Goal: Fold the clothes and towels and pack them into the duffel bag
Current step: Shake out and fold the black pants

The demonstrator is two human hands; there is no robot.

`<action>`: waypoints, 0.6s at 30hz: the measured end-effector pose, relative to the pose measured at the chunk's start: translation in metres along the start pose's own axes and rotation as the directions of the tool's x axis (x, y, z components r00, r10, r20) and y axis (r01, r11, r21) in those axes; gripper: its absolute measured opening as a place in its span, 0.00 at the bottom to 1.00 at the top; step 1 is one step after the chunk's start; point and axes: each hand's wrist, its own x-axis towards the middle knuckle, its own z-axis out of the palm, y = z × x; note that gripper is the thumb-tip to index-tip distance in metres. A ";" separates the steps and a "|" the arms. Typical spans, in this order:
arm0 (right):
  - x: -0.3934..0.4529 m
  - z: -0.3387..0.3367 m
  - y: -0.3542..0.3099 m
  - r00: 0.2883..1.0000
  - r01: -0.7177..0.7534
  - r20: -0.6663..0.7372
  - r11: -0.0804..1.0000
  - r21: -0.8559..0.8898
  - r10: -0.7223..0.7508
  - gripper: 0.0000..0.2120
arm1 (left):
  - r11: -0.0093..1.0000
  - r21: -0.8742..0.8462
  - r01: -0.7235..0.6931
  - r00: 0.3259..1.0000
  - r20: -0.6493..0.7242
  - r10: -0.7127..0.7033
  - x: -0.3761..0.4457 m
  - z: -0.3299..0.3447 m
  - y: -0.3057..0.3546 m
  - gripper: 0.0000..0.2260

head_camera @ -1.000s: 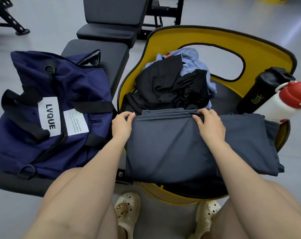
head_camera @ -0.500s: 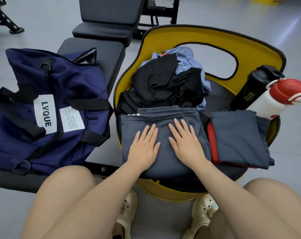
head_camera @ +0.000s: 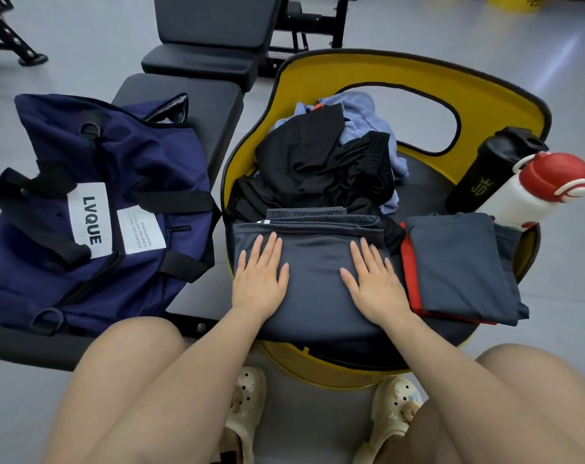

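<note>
Both hands lie flat on a folded grey garment (head_camera: 312,262) at the front of a yellow chair (head_camera: 418,78); the left hand (head_camera: 259,277) rests palm down on the garment's left part, fingers straight and slightly spread, holding nothing; the right hand (head_camera: 373,281) rests the same way on its right part, fingers straight and fanned; the two hands are apart, with a strip of grey cloth showing between them. The garment's banded edge faces away from the person, and its near edge hangs over the front of the seat.

Just behind it sits a loose heap of black clothes (head_camera: 317,165), unfolded, with a pale blue piece (head_camera: 361,115) bunched at the back of the heap. To the right, just beside the grey garment, lies a second folded grey piece (head_camera: 461,266) on top of a red one (head_camera: 410,272), of which only the left and near edges show.

At the chair's right edge a black bottle (head_camera: 485,169) leans beside a white bottle with a red cap (head_camera: 532,189); both are tilted.

The navy duffel bag (head_camera: 83,202) lies on a black bench (head_camera: 197,108) to the left of the chair, touching the chair's left rim; it carries a white label reading LVQUE, and its far end gapes open.

Below, the person's bare knees and cream clogs (head_camera: 247,406) show over the grey floor (head_camera: 83,45).
</note>
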 end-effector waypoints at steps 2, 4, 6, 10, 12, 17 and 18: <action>-0.001 -0.002 -0.004 0.996 0.000 -0.091 0.997 -0.073 -0.007 0.29 | 0.999 0.040 -0.006 1.000 -0.029 0.007 0.000 -0.003 -0.003 0.25; -0.001 -0.006 -0.011 0.966 0.039 -0.250 0.990 -0.133 -0.072 0.30 | 0.997 0.077 -0.029 0.998 -0.061 0.034 -0.001 -0.006 -0.001 0.25; 0.002 -0.009 -0.018 0.935 0.128 -0.316 0.984 -0.121 -0.160 0.31 | 0.993 0.089 -0.072 0.993 -0.090 0.080 -0.001 -0.006 0.005 0.25; 0.015 -0.005 -0.033 0.939 0.261 -0.200 0.959 -0.116 -0.279 0.32 | 0.985 0.082 -0.155 0.982 -0.092 0.162 0.012 0.001 0.019 0.26; 0.021 0.001 -0.031 0.953 0.243 -0.149 0.959 -0.143 -0.264 0.32 | 0.981 0.107 -0.159 0.984 -0.063 0.166 0.019 0.005 0.019 0.27; 0.024 0.008 -0.013 0.975 0.173 -0.136 0.984 -0.048 -0.178 0.30 | 0.994 0.045 -0.097 0.994 -0.039 0.099 0.022 0.007 0.001 0.24; 0.023 0.008 -0.011 0.979 0.153 -0.133 0.988 -0.031 -0.156 0.29 | 0.997 0.022 -0.068 0.997 -0.045 0.069 0.021 0.007 -0.003 0.24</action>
